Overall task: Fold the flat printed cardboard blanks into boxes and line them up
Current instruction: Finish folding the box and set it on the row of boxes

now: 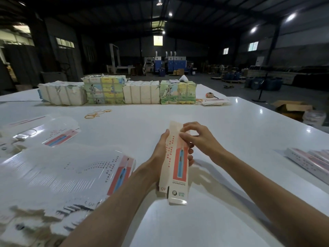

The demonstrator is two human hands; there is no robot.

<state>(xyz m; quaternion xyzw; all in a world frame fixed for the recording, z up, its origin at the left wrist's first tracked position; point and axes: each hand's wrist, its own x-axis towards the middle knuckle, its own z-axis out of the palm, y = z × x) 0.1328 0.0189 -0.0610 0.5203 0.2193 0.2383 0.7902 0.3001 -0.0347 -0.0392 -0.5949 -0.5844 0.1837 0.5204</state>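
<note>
A long narrow printed box (175, 168), white with a red and blue panel, is held upright over the white table (231, 132) in the middle of the view. My left hand (161, 154) grips it around the middle, fingers wrapped behind. My right hand (197, 138) pinches the flap at the box's far top end. A fanned stack of flat printed blanks (67, 172) lies to the left, with more blanks (41, 131) beyond it. Finished boxes (311, 163) lie in a row at the right edge.
Four strapped bundles of printed sheets (117, 91) stand in a line across the far side of the table. Rubber bands (97, 113) lie in front of them. A small pile of blanks (213, 101) and a tape roll (210, 95) sit far right. An open carton (292, 108) is on the floor.
</note>
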